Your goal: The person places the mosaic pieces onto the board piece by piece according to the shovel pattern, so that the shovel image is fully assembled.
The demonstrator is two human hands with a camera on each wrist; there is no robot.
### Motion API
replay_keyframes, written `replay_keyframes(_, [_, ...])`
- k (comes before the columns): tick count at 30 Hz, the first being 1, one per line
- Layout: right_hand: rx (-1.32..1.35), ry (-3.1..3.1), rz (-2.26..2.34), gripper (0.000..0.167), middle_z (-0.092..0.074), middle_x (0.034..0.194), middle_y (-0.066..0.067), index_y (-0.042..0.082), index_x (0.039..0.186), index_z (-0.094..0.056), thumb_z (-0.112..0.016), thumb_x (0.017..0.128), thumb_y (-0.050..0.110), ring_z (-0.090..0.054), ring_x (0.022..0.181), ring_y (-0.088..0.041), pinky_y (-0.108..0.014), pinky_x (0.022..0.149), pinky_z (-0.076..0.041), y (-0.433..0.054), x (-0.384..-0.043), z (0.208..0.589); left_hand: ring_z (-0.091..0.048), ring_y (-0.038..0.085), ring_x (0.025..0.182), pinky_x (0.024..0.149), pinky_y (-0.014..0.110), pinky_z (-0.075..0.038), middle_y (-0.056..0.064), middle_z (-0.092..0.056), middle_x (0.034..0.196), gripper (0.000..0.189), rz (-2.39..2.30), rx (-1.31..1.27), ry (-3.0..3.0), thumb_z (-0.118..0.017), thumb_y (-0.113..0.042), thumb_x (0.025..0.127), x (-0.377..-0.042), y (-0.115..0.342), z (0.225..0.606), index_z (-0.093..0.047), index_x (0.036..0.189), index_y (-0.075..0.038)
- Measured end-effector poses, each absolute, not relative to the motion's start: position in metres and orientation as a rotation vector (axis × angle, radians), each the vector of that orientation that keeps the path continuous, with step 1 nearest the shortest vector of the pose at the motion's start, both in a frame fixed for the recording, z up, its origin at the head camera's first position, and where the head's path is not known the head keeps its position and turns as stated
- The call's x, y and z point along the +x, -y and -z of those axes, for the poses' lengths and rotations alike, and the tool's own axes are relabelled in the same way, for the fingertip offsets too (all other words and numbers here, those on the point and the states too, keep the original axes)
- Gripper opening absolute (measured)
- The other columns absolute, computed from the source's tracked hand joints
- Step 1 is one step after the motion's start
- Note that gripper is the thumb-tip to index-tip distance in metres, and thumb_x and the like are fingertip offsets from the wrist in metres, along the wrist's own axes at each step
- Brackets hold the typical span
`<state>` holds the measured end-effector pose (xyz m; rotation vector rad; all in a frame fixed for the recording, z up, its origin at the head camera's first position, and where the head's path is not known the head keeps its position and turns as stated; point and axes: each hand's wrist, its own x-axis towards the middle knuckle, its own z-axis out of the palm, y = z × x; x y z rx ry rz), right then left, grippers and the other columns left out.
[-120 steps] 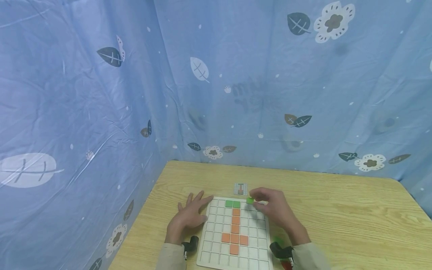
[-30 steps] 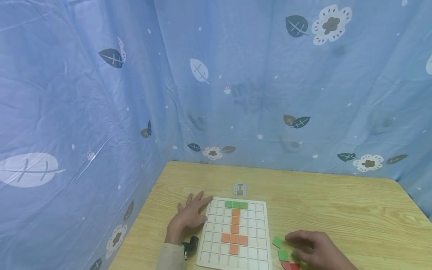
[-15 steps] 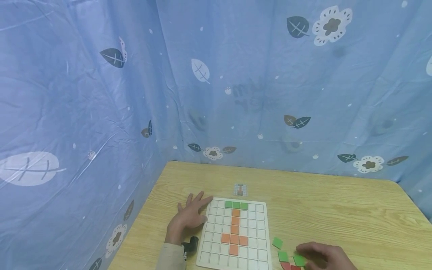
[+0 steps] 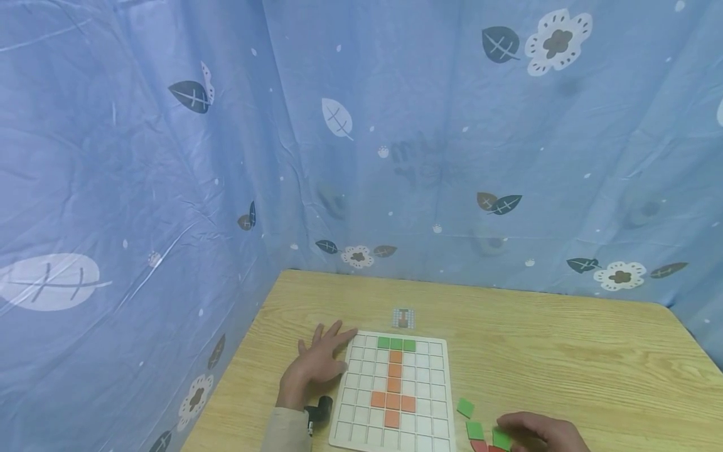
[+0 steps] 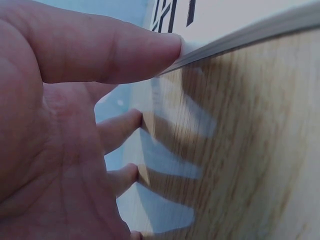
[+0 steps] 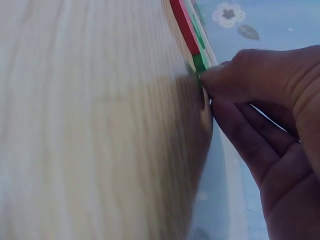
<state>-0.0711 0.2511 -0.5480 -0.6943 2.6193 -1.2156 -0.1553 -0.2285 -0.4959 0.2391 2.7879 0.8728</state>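
A white grid board (image 4: pixel 356 427) lies on the table, bearing a row of three green square tiles (image 4: pixel 397 343) along its far edge and a cross of orange tiles (image 4: pixel 393 400) below. At its left side my left hand (image 4: pixel 316 364) rests with fingers spread; the thumb (image 5: pixel 160 50) touches the board's edge in the left wrist view. Right of the board, my right hand (image 4: pixel 545 432) is low over loose tiles, its thumb and index finger pinching the edge of a green tile (image 4: pixel 500 439). In the right wrist view that green tile (image 6: pixel 199 62) shows at the thumb tip.
Two more loose green tiles lie by the board's right edge, a nearer one (image 4: pixel 474 430) and a farther one (image 4: pixel 465 407). Red pieces (image 4: pixel 479 446) show at the bottom of the head view. A small printed pattern card (image 4: pixel 403 318) lies beyond the board. Blue curtain (image 4: pixel 395 188) surrounds the table.
My right hand set a third green tile in the board's far row, then moved right and nearer to the loose tiles, closing on one. My left hand has stayed at the board.
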Motion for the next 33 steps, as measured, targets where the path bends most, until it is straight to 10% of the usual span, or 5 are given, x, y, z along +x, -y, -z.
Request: replay_keyframes(33, [-0.691, -2.924, 1.136, 0.027, -0.08, 0.106, 0.021, 0.021, 0.113, -0.082, -0.092, 0.087, 0.022, -0.067, 0.093, 0.011, -0.014, 0.074, -0.056, -0.227, -0.055, 0.546, -0.009, 0.057, 0.167, 0.12, 0.091, 0.006, 0.016, -0.029, 0.181, 0.081, -0.862, 0.205, -2.799, -0.068, -0.008, 0.086, -0.155, 0.226, 0.495, -0.054, 0.164, -0.025])
